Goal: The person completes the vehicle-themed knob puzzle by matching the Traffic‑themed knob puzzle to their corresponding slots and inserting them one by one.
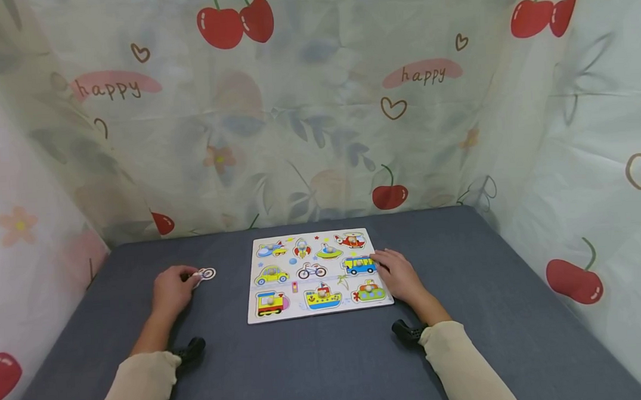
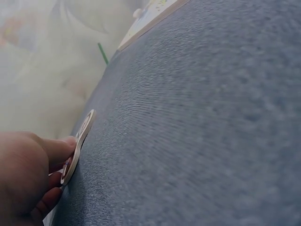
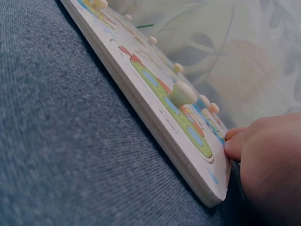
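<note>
On the left side of the table, my left hand (image 1: 173, 290) pinches a flat bicycle puzzle piece (image 1: 208, 274) between thumb and fingers. The left wrist view shows the edge of that bicycle piece (image 2: 77, 146) close to the cloth; whether it touches is unclear. A wooden knob puzzle board (image 1: 298, 314) lies flat in the middle, with vehicle pieces in it. Its centre bicycle spot (image 1: 311, 271) shows a printed bicycle without a knob. My right hand (image 1: 401, 277) rests its fingertips on the board's right edge, beside the blue bus piece (image 1: 359, 265).
Dark grey cloth covers the table (image 1: 306, 367). Patterned curtains (image 1: 307, 135) stand behind it and along both sides. Round knobs, such as the one on the green submarine piece (image 3: 171, 106), stick up from the board. Black wrist devices (image 1: 190, 352) sit at both cuffs.
</note>
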Demonstrator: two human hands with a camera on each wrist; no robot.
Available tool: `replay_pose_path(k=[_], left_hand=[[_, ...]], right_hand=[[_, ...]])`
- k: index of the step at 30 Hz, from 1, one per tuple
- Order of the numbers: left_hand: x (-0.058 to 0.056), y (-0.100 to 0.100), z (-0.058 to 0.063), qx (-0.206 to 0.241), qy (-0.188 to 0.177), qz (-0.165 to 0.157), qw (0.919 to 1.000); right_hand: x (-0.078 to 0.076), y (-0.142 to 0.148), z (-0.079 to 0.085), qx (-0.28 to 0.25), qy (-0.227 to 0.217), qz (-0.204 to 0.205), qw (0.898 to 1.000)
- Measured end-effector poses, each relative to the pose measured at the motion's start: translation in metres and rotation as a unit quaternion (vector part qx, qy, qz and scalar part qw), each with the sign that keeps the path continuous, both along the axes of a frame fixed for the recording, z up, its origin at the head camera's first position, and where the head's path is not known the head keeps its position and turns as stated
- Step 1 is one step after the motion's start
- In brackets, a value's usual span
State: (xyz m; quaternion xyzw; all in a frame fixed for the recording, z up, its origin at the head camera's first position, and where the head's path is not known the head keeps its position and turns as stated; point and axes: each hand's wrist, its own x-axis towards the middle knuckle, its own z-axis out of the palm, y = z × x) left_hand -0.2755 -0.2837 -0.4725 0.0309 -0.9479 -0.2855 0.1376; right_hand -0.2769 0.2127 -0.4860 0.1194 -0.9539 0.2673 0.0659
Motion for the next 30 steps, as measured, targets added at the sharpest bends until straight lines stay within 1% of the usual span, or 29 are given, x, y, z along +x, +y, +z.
replay_pose_path(k=[9, 14, 17, 21, 26, 30], left_hand=[[0.005, 0.011, 0.001, -0.01, -0.01, -0.009, 0.9999], [0.007, 0.017, 0.001, -0.009, -0.002, -0.02, 0.9998], [0.008, 0.022, 0.002, -0.005, 0.001, -0.029, 0.9996], [0.009, 0.029, 0.003, 0.007, -0.003, -0.04, 0.9992], [0.009, 0.039, 0.004, 0.02, -0.009, -0.037, 0.9991], [0.01, 0.048, 0.006, 0.025, -0.007, -0.038, 0.999]], right_hand=[[0.0, -0.001, -0.001, -0.003, -0.003, 0.001, 1.0], [0.0, 0.0, -0.001, 0.0, -0.003, -0.001, 1.0], [-0.001, 0.0, 0.0, 0.003, -0.002, -0.001, 1.0], [-0.001, 0.0, 0.0, 0.004, 0.001, -0.002, 1.0], [-0.001, -0.001, 0.0, -0.001, 0.001, -0.001, 1.0], [-0.001, -0.001, 0.0, -0.004, 0.001, -0.001, 1.0]])
